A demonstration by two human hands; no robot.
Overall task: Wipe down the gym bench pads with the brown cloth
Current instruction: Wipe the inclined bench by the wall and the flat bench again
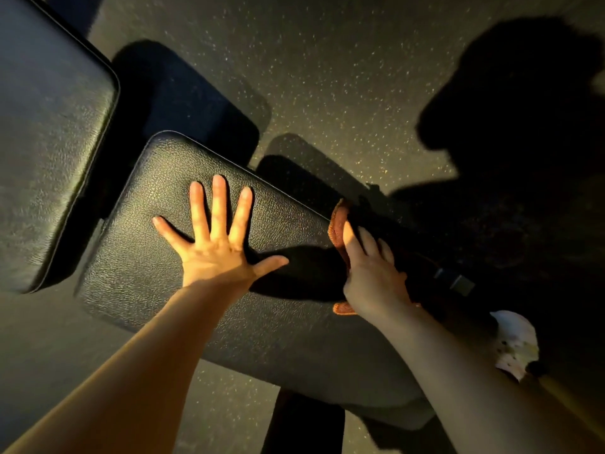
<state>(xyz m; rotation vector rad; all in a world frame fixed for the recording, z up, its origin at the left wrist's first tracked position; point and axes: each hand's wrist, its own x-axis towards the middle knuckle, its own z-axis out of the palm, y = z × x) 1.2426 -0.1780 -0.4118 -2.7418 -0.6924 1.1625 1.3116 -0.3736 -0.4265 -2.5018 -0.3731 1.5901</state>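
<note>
Two bare arms reach up from the bottom of the view toward a black gym pad (170,257). One arm comes from the bottom left and one from the bottom right.

Flat on the pad lies the left hand (217,253), palm down. Its fingers (218,204) are straight and spread wide apart, and the thumb sticks out to the right. It holds nothing; it just presses on the bumpy black top.

To the right of that hand, at the far right edge of the same pad, is the right hand (373,276). It lies on top of the brown cloth (339,224), with fingers fairly straight and pointing up and away. Orange-brown cloth peeks out above its fingers and below its wrist. The rest of the cloth is in dark shadow, so I cannot tell if the thumb pinches it.

Another black pad (49,142) sits up and to the left of the left hand, with a gap between the two pads.

Speckled floor (327,77) shows beyond both hands. A dark shadow of the person (510,126) falls across it, above the right hand.
</note>
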